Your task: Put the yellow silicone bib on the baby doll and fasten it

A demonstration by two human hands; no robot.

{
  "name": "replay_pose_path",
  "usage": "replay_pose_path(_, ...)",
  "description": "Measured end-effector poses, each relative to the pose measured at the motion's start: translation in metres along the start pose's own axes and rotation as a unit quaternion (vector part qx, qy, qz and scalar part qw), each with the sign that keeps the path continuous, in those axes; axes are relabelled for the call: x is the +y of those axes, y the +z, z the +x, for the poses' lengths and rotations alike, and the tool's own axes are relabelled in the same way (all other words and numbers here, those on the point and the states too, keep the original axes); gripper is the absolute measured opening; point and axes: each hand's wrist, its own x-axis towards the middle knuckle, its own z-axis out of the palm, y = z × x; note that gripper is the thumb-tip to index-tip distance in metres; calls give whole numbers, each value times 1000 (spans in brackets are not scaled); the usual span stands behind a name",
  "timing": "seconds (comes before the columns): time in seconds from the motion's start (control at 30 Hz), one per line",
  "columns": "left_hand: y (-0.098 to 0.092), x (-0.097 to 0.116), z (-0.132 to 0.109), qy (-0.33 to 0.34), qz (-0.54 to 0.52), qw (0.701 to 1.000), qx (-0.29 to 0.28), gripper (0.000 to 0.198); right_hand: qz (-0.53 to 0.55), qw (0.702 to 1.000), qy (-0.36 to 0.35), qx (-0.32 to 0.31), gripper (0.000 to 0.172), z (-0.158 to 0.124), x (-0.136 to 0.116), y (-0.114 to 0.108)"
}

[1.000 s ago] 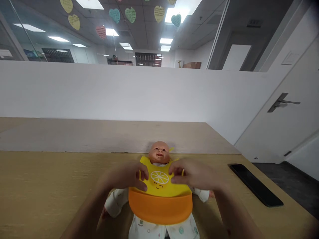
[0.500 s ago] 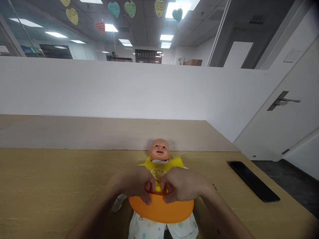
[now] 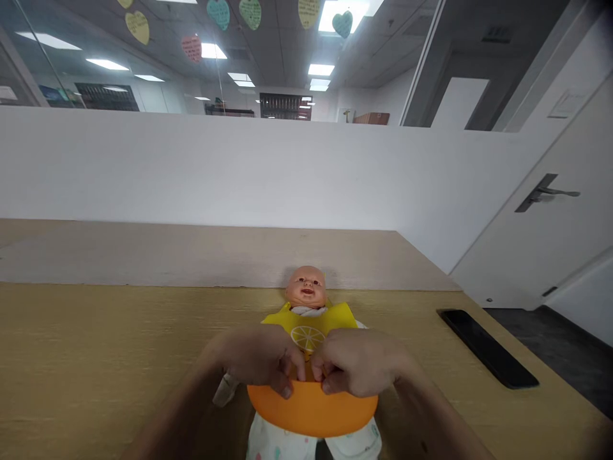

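White pants (image 3: 280, 441) come first, on the doll (image 3: 306, 287), which lies on its back on the counter (image 3: 119, 351). Next is the orange pocket (image 3: 313, 412) of the yellow bib (image 3: 307, 335) on its chest. The left hand (image 3: 265, 358) and right hand (image 3: 357, 361) each have a grip pinching the pocket's top edge, thumbs outside. A black phone (image 3: 488, 348) lies off to the right. Farther back are a white wall (image 3: 215, 169) and paper hearts (image 3: 218, 13).

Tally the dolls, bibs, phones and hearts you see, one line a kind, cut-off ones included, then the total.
Doll: 1
Bib: 1
Phone: 1
Hearts: 7, some cut off by the top edge
Total: 10
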Motion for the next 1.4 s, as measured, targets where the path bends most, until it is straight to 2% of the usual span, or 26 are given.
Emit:
replay_pose_path(0.13,1,1,-2,10,-11,1000,-3,29,10,999,-32,-6,19,-2,-3,0)
replay_pose_path(0.2,1,-3,-3,37,-19,999,18,33,26,999,-33,23,18,-4,-4,-1)
replay_pose_path(0.27,0,-10,-1,49,-30,996,68,32,20,996,-9,83,22,-5,-1,-3)
replay_pose_path(0.37,-5,-29,8,12,-45,979,201,25,27,977,45,205,26,-1,15,-9)
replay_pose_path(0.43,-9,-46,21,-24,-50,956,287,25,79,950,65,295,23,6,34,-14)
replay_pose_path(0.53,-10,-68,44,-104,-85,907,400,26,159,890,84,418,29,22,72,-19)
replay_pose_path(0.6,-7,-77,57,-109,-157,887,420,37,214,840,118,485,26,34,99,-17)
replay_pose_path(0.67,-3,-82,68,-94,-231,883,397,51,251,800,152,523,24,45,122,-12)
replay_pose_path(0.73,1,-86,76,-90,-288,874,382,68,282,785,177,523,28,55,138,-6)
replay_pose_path(0.83,3,-90,84,-88,-327,859,384,87,314,807,169,470,35,67,149,2)
replay_pose_path(0.97,1,-86,90,-29,-334,868,365,74,320,836,101,434,36,73,152,4)
replay_pose_path(1.07,-1,-77,89,-27,-329,864,380,65,337,837,74,424,36,73,154,4)
replay_pose_path(1.23,-3,-76,88,-63,-329,858,389,52,380,819,65,424,39,70,149,3)
replay_pose_path(1.3,-3,-79,90,-39,-338,856,390,51,395,802,67,444,37,69,148,3)
replay_pose_path(1.4,-3,-80,88,9,-364,848,384,53,451,756,63,470,33,69,151,5)
